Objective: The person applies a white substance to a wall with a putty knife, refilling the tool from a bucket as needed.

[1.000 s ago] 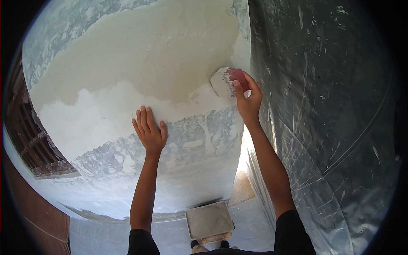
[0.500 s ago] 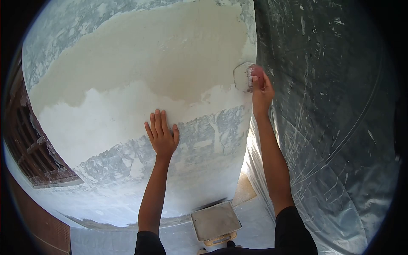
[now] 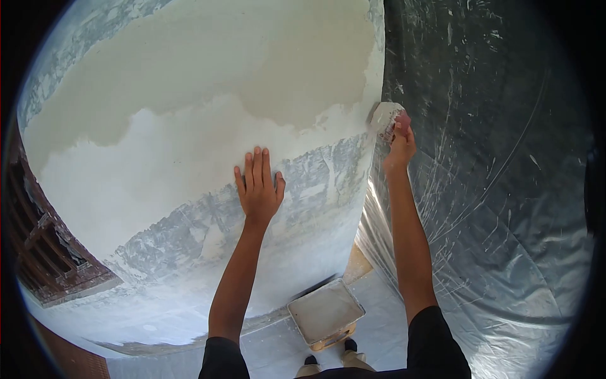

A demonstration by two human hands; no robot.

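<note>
My right hand (image 3: 401, 148) grips a plaster scraper (image 3: 386, 118) by its dark red upper part. The scraper's broad blade is smeared with whitish plaster and sits at the right edge of the wall (image 3: 208, 148). My left hand (image 3: 259, 196) lies against the wall with its fingers spread, holding nothing. Its fingertips reach onto the smooth white plaster, and its palm is over the rough grey band below. A beige, damp-looking plaster patch (image 3: 315, 69) covers much of the upper wall.
Dark plastic sheeting (image 3: 499, 170), splashed with white, hangs to the right of the wall. A shallow tray (image 3: 327, 312) rests on a small wooden support near my feet. At the left is a brown slatted window frame (image 3: 53, 252).
My right hand has carried the scraper slightly right and down, to the wall's edge, and its blade has tilted. The left hand shows further right and higher, while the view has shifted somewhat.
</note>
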